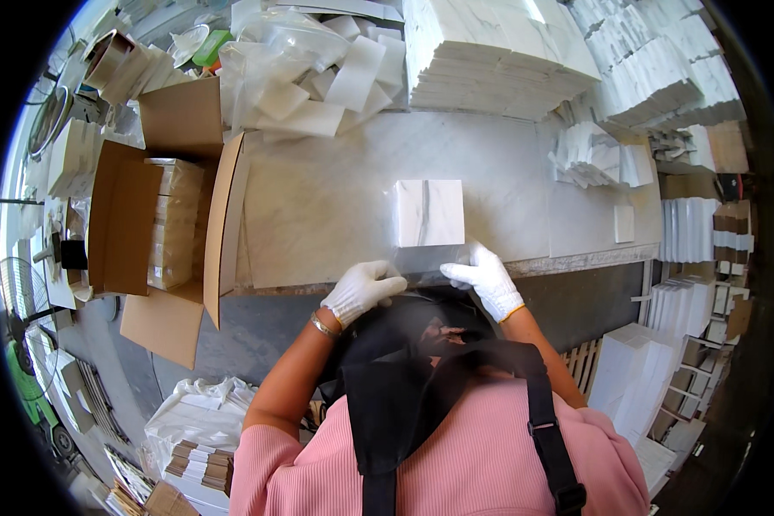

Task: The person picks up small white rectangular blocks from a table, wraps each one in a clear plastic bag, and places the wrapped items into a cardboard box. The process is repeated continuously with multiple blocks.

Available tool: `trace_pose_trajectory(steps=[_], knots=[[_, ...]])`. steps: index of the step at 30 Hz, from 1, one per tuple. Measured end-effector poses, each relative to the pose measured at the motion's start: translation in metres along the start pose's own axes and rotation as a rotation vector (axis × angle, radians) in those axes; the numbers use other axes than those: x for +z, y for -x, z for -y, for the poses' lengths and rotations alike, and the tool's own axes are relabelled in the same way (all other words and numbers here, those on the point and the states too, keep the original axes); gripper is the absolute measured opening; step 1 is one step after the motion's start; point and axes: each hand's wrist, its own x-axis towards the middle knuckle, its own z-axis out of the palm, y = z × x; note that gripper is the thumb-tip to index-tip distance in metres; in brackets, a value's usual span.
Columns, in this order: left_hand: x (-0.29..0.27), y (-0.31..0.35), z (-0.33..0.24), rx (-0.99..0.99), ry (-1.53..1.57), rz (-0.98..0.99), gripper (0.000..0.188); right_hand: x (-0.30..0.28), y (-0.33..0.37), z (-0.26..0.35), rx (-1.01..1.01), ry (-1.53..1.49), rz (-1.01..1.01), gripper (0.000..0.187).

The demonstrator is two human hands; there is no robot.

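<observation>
A squared stack of white tiles with grey marble veining (430,212) lies near the front edge of the table (318,232). Thin clear plastic, seemingly a bag (430,255), surrounds it, with its loose end toward me. My left hand (361,288), in a white knit glove, is closed at the near left of this loose end. At the near right, my right hand (488,279), gloved alike, has its thumb and fingers drawn together on the film, just below the stack's corner. Both sets of fingertips are partly hidden or blurred.
An open cardboard box (129,219) at left holds wrapped tile stacks (176,224). Clear bags and white foam sheets (318,77) lie at the back. Large tile stacks (499,56) stand behind, with smaller piles (598,155) and one loose tile (623,224) at right.
</observation>
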Motion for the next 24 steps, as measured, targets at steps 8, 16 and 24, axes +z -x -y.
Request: trace_pose_trajectory(steps=[8,16,24], knots=[[-0.004,0.013,0.004,0.019,0.264,0.145,0.03,-0.016,0.019,-0.011,0.12,-0.551,0.304,0.03],[-0.002,0.008,-0.029,0.2,1.101,0.097,0.036,-0.019,0.008,0.03,0.087,-1.073,0.378,0.037],[-0.012,0.01,-0.04,0.499,-0.074,-0.715,0.074,-0.013,0.004,0.052,-0.129,-0.966,0.243,0.046]])
